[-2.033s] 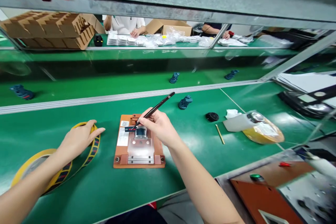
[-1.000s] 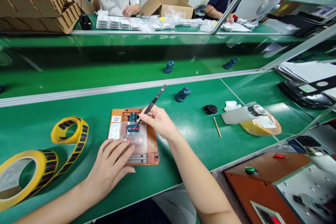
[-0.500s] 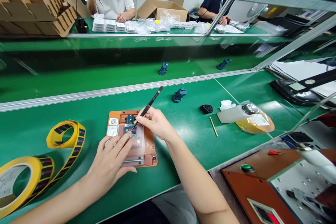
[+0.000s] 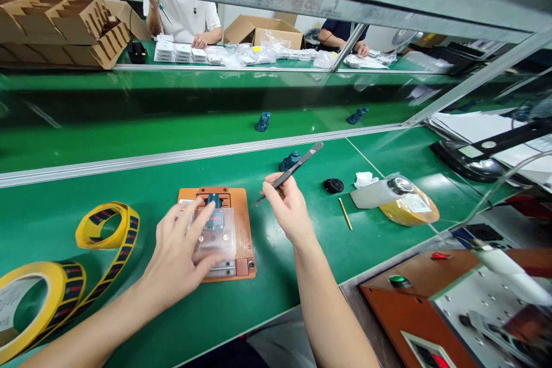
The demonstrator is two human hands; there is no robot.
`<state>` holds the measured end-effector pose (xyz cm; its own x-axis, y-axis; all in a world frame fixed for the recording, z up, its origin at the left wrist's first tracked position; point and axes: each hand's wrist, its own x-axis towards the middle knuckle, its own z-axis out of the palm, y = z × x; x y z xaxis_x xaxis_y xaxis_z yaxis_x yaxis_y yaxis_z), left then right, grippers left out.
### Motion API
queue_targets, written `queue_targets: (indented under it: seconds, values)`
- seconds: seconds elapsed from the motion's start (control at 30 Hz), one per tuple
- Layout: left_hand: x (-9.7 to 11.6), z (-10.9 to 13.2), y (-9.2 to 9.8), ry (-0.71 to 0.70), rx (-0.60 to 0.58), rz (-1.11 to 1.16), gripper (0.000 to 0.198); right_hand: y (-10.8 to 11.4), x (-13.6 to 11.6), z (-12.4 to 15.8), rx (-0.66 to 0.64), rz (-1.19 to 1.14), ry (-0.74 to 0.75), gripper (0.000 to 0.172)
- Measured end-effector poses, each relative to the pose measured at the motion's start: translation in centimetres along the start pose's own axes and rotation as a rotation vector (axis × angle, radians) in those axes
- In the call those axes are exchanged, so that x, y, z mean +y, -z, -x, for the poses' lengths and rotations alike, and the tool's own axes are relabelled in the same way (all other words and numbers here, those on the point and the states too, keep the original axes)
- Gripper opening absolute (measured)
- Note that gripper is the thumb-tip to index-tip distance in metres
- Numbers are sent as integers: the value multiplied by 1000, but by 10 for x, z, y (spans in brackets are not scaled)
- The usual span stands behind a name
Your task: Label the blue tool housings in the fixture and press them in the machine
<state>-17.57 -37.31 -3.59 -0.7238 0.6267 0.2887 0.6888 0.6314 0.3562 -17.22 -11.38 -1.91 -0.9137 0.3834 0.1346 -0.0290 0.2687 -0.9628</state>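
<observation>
An orange fixture plate [image 4: 244, 230] lies on the green bench, with a transparent acrylic cover [image 4: 219, 241] on it. A dark teal tool part with a red-lettered label [image 4: 214, 213] sits in the fixture, partly under the cover. My left hand [image 4: 181, 247] rests on the cover with its fingers spread, hiding the fixture's left side. My right hand [image 4: 287, 207] pinches black tweezers [image 4: 293, 171] and hovers right of the fixture, their tip apart from it. Just beyond them stands a loose teal part [image 4: 290, 161].
A yellow and black tape roll [image 4: 43, 299] lies at the left. A black round cap [image 4: 333, 186], a thin wooden stick [image 4: 345, 214] and a yellow-filled plastic bag [image 4: 399, 201] lie to the right. An orange-topped machine [image 4: 409, 310] stands at lower right. Two co-workers [image 4: 185, 17] sit beyond a glass panel.
My right hand has lifted the tweezers off the teal part and moved right of the fixture. My left hand has shifted up onto the cover, and the view has turned slightly.
</observation>
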Motion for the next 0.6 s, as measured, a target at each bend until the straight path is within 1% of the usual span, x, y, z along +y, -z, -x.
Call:
queue_targets:
  seconds: [0.07,0.1,0.13,0.17,0.2,0.23,0.27,0.3,0.33,0.37,0.4,0.43,0.47,0.5,0.57,0.6]
  values:
    - [-4,-6,-3,105,-21,95,83,14,17,13,38,310,74,29]
    - [-4,-7,-4,120,-13,144,86,20,28,20,44,443,114,30]
    - [-4,-5,-5,104,26,179,88,25,41,27,48,553,155,31]
    - [-2,0,-5,58,118,192,87,29,54,33,46,649,187,32]
    - [1,7,-4,-26,248,195,81,32,67,39,48,732,206,34]
    - [5,17,-3,-149,370,204,71,36,78,43,48,802,214,35]
    - [9,30,-2,-292,454,221,59,38,87,46,51,858,216,37]
    - [14,43,0,-430,474,243,46,40,93,49,62,898,218,38]
    - [18,57,1,-543,427,263,36,41,95,51,81,918,225,40]
    - [22,69,2,-616,334,268,32,40,93,52,99,917,241,41]
    - [25,79,2,-652,220,249,32,37,88,52,105,890,264,41]
    - [26,86,3,-665,126,214,33,33,80,53,78,838,299,41]
    - [27,90,2,-673,66,183,33,27,70,52,11,766,342,41]
    - [27,92,2,-682,37,169,30,19,60,52,-95,681,389,39]
    - [24,89,0,-700,35,185,23,2,43,51,-347,513,465,38]
    - [23,85,-1,-694,38,196,23,-6,37,50,-447,447,483,37]
